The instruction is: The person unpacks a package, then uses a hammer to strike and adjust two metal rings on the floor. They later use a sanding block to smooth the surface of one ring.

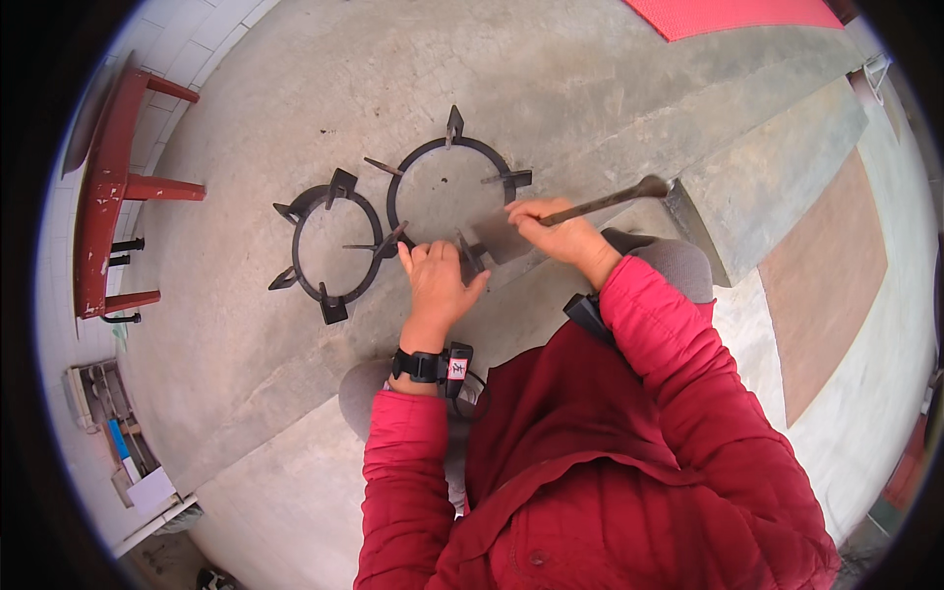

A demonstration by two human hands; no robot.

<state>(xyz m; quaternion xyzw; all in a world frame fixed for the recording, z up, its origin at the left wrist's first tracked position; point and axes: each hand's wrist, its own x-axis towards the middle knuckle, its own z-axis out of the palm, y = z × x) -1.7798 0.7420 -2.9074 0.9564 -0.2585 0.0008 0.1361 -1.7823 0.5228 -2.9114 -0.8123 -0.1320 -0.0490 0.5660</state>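
Two round black stove grates [339, 190] [447, 144] with upright prongs lie on the concrete, a smaller one at left and a larger one at right. My left hand [436, 280] holds the near rim of the larger grate, fingers over it and thumb to the right. In my right hand [559, 231] is a metal spatula [605, 202], gripped low on its dark handle, whose flared end points right. Its wide flat blade, blurred, reaches down-left beside a near prong of the larger grate. Whether blade and prong touch, I cannot tell.
At left a red wooden stool [98, 197] lies near the white tiled wall [202, 34]. Below it is a box of odds and ends [113, 423]. A concrete step edge [698, 231] rises at right, and a red mat [737, 14] lies at the far right.
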